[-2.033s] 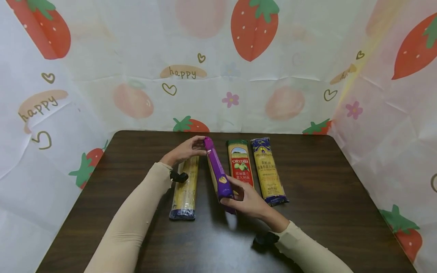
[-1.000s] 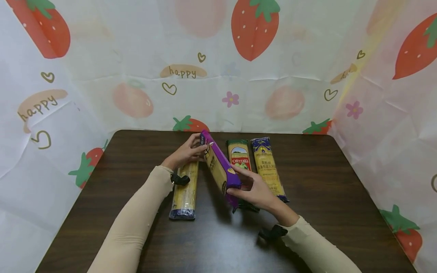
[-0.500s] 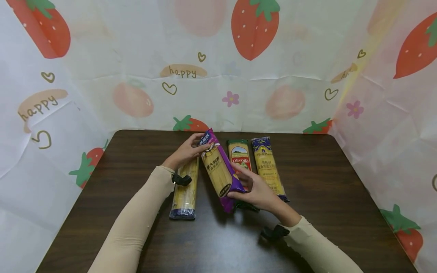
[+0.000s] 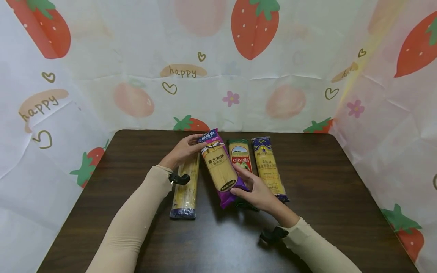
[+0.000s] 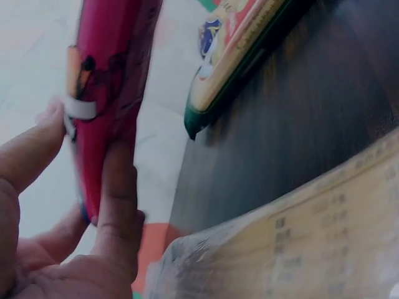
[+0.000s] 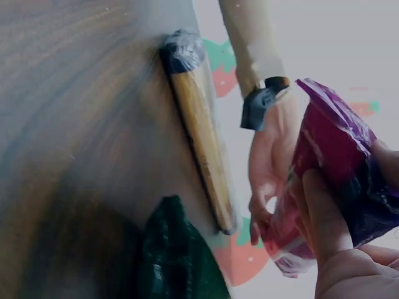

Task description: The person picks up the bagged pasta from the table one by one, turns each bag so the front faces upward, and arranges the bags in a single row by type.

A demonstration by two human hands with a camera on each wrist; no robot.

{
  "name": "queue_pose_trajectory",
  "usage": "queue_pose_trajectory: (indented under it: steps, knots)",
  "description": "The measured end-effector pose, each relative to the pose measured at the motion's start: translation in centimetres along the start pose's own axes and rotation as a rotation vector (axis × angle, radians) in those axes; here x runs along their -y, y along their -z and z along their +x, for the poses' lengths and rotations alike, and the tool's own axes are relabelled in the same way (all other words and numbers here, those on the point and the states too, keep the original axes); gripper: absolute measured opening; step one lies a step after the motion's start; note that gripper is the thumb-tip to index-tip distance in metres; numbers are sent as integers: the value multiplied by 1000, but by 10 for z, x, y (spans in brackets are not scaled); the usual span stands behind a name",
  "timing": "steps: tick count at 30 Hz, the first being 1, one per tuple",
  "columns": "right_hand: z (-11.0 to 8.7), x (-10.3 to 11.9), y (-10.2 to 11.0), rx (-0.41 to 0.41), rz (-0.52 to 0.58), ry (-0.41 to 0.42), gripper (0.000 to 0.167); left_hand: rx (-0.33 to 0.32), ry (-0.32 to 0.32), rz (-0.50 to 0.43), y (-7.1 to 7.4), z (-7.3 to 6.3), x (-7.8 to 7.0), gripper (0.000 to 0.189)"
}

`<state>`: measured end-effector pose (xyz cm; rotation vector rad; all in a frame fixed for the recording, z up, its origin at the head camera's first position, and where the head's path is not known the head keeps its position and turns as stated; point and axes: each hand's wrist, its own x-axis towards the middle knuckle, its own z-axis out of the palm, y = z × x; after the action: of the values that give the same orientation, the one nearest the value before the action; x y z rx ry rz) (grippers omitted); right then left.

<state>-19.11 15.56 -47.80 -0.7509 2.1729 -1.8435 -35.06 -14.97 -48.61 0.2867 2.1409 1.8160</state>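
A purple pasta packet point(image 4: 220, 167) with a printed yellow front is held tilted above the table, its front turned up to the head camera. My left hand point(image 4: 184, 150) pinches its far end, thumb on the front and fingers behind, as the left wrist view shows with the packet's purple side point(image 5: 112, 81). Gripping the near right corner is my right hand point(image 4: 254, 189); in the right wrist view its fingers point(image 6: 327, 215) lie against the purple wrapper point(image 6: 340, 156). Beneath the left forearm lies a clear-wrapped spaghetti packet point(image 4: 184, 189) with a blue end.
A red-labelled Olivoila pasta packet point(image 4: 240, 153) with green ends lies right of the held one, partly hidden by it and the right hand. Farther right is a blue and yellow pasta packet point(image 4: 269, 167). The brown table point(image 4: 317, 197) meets a strawberry-printed cloth point(image 4: 211, 87) behind.
The purple packet has rolled in both hands from its narrow side to its printed front, and its far end has risen slightly. The other packets have stayed in place.
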Motion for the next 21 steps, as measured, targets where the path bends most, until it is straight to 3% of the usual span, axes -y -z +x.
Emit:
queue_pose_trajectory:
  steps: [8,14,21]
  knots:
    - [-2,-5,-7,-10,62,-23,79,181,101,-79,9,-5,-1,76]
    - [-1,-4,-16,-2,71,-85,84,154,101,-73,6,-6,-5,80]
    - [1,-3,-25,29,-27,-146,91,111,79,-26,1,-7,-8,79]
